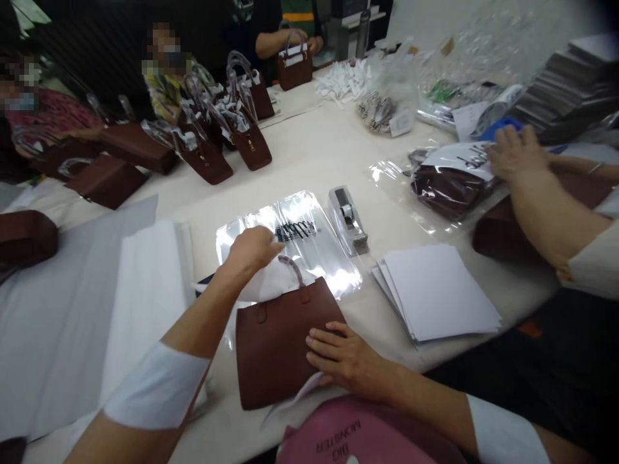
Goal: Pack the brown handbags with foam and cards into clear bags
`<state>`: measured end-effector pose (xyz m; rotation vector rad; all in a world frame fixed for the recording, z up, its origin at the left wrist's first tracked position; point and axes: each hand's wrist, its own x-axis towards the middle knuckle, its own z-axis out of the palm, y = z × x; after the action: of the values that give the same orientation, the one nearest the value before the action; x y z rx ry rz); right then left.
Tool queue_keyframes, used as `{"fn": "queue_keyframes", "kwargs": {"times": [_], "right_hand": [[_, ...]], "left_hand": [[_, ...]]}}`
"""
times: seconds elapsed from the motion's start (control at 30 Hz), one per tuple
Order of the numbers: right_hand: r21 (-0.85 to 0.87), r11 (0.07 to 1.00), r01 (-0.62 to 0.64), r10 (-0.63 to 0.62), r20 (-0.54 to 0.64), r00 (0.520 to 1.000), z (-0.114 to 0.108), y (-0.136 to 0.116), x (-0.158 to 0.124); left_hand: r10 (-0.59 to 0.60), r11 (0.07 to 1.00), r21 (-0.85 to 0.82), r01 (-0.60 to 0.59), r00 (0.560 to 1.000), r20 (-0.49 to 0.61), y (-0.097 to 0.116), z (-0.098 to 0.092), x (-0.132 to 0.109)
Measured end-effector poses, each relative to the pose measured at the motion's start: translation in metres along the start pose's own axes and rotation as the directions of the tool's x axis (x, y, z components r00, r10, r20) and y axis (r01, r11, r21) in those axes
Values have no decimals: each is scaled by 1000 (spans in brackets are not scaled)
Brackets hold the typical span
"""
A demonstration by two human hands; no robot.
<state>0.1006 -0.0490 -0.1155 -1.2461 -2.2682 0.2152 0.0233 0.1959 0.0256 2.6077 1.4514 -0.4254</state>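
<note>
A brown handbag [285, 348] lies on its side in front of me, its handles toward the far side of the table. My right hand [345, 361] rests flat on the bag's right edge, fingers stretched out. Above the handles is my left hand [255, 251], closed; what its fingers hold, if anything, is hidden. White paper [264, 287] shows at the bag's opening beside a wrapped handle [293, 267]. Beyond it a clear plastic bag [333, 258] with black lettering lies flat, partly under my left hand.
A tape dispenser [348, 219] and a stack of white sheets [440, 293] are to the right. White tissue [145, 283] lies left. Several handbags [251, 145] stand farther back. At right, a co-worker's hand [517, 151] touches a plastic-wrapped handbag [449, 190].
</note>
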Motion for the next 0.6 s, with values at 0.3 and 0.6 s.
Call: {"fn": "queue_keyframes", "kwargs": {"times": [0.3, 0.6], "right_hand": [[46, 999, -16, 20, -70, 997, 2, 4, -1], [85, 994, -72, 84, -141, 987, 12, 4, 1]], "left_hand": [[387, 879, -259, -401, 916, -108, -28, 15, -96], [481, 705, -246, -666, 703, -524, 27, 144, -175]]}}
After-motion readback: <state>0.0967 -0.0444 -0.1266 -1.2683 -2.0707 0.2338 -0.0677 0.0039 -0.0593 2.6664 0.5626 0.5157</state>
